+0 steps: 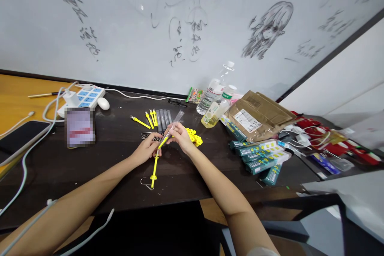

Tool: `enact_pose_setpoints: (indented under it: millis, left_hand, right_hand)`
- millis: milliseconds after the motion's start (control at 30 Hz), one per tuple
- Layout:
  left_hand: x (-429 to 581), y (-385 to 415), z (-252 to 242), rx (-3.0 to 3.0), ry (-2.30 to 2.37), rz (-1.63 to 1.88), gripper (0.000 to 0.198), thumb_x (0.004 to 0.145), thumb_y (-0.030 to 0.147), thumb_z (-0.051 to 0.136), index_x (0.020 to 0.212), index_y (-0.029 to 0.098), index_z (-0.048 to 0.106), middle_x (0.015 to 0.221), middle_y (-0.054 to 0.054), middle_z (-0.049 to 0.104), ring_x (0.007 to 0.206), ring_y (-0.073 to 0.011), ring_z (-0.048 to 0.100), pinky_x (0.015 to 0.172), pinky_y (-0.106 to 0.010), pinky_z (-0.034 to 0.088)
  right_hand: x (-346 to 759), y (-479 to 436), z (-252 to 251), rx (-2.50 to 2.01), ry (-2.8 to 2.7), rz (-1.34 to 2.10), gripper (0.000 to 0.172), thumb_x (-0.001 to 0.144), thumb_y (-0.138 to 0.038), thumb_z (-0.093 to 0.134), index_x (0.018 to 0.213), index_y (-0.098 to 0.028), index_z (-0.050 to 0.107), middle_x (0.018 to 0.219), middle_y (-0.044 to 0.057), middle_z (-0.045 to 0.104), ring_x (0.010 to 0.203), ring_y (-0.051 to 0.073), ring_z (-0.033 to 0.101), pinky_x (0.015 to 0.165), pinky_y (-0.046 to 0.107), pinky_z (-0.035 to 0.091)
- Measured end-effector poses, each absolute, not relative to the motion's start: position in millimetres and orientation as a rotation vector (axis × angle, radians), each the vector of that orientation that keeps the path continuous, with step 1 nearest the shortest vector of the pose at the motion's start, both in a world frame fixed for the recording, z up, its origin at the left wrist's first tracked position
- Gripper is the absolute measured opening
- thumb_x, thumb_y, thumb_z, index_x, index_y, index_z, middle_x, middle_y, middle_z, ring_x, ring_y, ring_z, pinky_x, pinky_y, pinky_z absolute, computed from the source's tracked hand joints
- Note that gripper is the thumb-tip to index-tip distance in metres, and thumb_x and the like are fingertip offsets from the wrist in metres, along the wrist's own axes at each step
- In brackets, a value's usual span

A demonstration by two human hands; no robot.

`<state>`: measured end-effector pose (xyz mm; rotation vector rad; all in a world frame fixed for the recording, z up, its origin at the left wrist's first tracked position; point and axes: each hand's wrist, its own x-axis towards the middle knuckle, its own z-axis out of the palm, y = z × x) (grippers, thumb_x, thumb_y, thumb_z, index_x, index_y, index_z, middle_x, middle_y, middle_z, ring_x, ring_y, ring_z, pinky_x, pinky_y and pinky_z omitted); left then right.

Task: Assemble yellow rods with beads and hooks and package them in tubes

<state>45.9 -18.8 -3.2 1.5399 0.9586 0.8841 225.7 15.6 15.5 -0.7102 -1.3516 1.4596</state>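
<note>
My left hand point(147, 149) is closed on a slim yellow plastic rod point(155, 166), which slants down toward the table's front edge. A yellow collar and a bent metal hook point(147, 185) are at its lower end. My right hand point(181, 136) pinches a clear plastic tube point(178, 118), tilted up and to the right. Yellow shows at the tube's lower end between the hands; whether it lies inside the tube, I cannot tell. Beyond my hands lie several clear tubes point(162, 119) and yellow rods point(152, 118). Metal hooks point(146, 135) lie by my left hand, and yellow collars point(195, 137) behind my right.
Two bottles, one clear point(211, 95) and one with yellow liquid point(216, 113), stand at the back. On the right are a cardboard package point(259, 108) and several green boxes point(264, 162). A power strip point(90, 98), white mouse point(103, 103) and phone point(22, 140) lie left.
</note>
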Motion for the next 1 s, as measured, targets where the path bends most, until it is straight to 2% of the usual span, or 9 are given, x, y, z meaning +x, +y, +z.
enact_pose_setpoints:
  millis: [133,233,333,433,567,700,833,933,1000]
  left_hand:
    - [45.9,-21.9,1.0,1.606,0.89,0.848,0.033,0.077,0.018,0.045,0.11,0.018,0.042,0.053,0.007,0.058,0.046,-0.0087,0.048,0.05,-0.02,0.036]
    - [45.9,-22.1,0.8,1.598,0.841,0.858,0.038,0.075,0.016,0.051,0.111,0.018,0.04,0.054,0.01,0.054,0.048,-0.0077,0.047,0.053,-0.02,0.037]
    - [46.2,-21.4,-1.5,1.555,0.778,0.894,0.04,0.081,0.024,0.053,0.117,0.018,0.037,0.062,0.006,0.058,0.055,-0.0089,0.054,0.057,-0.022,0.042]
    - [46.7,-20.9,-2.7,1.478,0.773,0.911,0.049,0.083,0.033,0.056,0.125,0.02,0.032,0.072,0.002,0.062,0.059,-0.0117,0.062,0.058,-0.024,0.048]
    - [48.2,-22.5,-0.7,1.416,0.865,0.933,0.055,0.082,0.044,0.056,0.127,0.024,0.031,0.075,0.002,0.063,0.043,-0.0106,0.059,0.043,-0.023,0.047]
    - [49.3,-25.8,1.6,1.392,1.045,0.85,0.044,0.083,0.052,0.05,0.112,0.021,0.04,0.059,0.005,0.06,0.031,-0.0104,0.05,0.033,-0.019,0.037]
    - [48.5,-26.8,2.6,1.548,1.182,0.758,0.04,0.086,0.056,0.04,0.08,0.018,0.05,0.037,0.008,0.042,0.029,-0.0089,0.038,0.035,-0.018,0.027]
    - [48.0,-25.8,4.6,1.611,1.167,0.846,0.039,0.087,0.049,0.039,0.064,0.018,0.047,0.043,0.005,0.041,0.039,-0.0092,0.04,0.042,-0.02,0.028]
    - [47.6,-24.9,6.5,1.6,1.102,0.867,0.03,0.086,0.039,0.038,0.066,0.018,0.047,0.048,0.005,0.042,0.044,-0.0098,0.039,0.046,-0.021,0.029]
  right_hand:
    - [223.3,13.9,13.5,-0.731,-1.355,1.494,0.031,0.074,-0.036,0.07,0.094,-0.019,0.053,0.079,0.0,0.063,0.068,0.011,0.063,0.049,0.02,0.056]
    - [223.1,13.5,12.6,-0.738,-1.348,1.506,0.031,0.073,-0.037,0.07,0.093,-0.019,0.054,0.079,0.0,0.063,0.07,0.012,0.063,0.048,0.021,0.057]
    - [225.1,15.2,12.5,-0.757,-1.317,1.501,0.031,0.073,-0.037,0.07,0.092,-0.019,0.053,0.079,0.0,0.063,0.067,0.012,0.063,0.048,0.021,0.056]
    - [227.2,17.0,13.3,-0.758,-1.294,1.487,0.031,0.073,-0.038,0.07,0.092,-0.02,0.054,0.081,0.0,0.064,0.068,0.012,0.062,0.048,0.021,0.057]
    - [227.1,17.0,15.0,-0.753,-1.289,1.494,0.031,0.075,-0.039,0.068,0.095,-0.019,0.057,0.082,0.001,0.062,0.072,0.012,0.061,0.051,0.022,0.058]
    - [226.9,17.0,14.9,-0.723,-1.249,1.509,0.033,0.075,-0.042,0.068,0.096,-0.019,0.059,0.083,0.001,0.061,0.072,0.012,0.06,0.051,0.023,0.058]
    - [228.3,17.9,15.3,-0.7,-1.222,1.509,0.034,0.075,-0.043,0.068,0.096,-0.02,0.058,0.083,0.001,0.061,0.069,0.012,0.06,0.051,0.023,0.058]
    - [228.8,18.2,15.8,-0.703,-1.23,1.479,0.034,0.075,-0.044,0.068,0.096,-0.02,0.056,0.081,0.0,0.061,0.067,0.011,0.06,0.051,0.023,0.058]
    - [228.3,18.0,15.5,-0.717,-1.238,1.459,0.034,0.075,-0.044,0.068,0.095,-0.02,0.055,0.078,0.0,0.061,0.064,0.011,0.06,0.051,0.023,0.058]
